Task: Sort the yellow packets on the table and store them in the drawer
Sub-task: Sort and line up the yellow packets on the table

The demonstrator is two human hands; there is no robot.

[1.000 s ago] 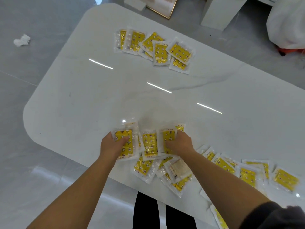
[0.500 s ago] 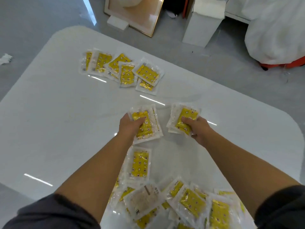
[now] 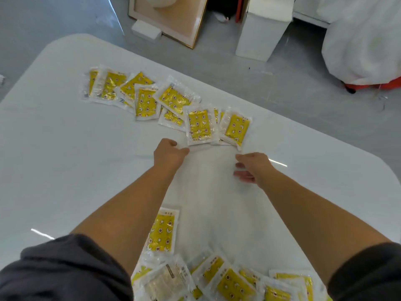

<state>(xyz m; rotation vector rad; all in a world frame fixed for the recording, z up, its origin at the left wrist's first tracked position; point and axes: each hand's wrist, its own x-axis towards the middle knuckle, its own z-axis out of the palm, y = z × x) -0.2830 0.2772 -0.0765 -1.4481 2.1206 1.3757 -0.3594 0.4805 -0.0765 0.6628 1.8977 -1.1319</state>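
On white bench (image 3: 65,170), packets in three lots. Along far side, long overlapping row (image 3: 143,101) of yellow packets, face up, running left to right. At near edge, between dark sleeves (image 3: 54,268), jumbled heap (image 3: 227,283), mostly yellow, one pale back showing. Just beyond heap, tucked against left forearm, lone packet (image 3: 161,232), flat, well apart from row. At right end of row, two top packets side by side: inner packet (image 3: 200,127) and end packet (image 3: 235,127). Left grip (image 3: 171,153) loosely curled, holding nothing, thumb tip just beside inner packet's near edge. Right grip (image 3: 251,167) slack-fingered, empty, near end packet, apart from it.
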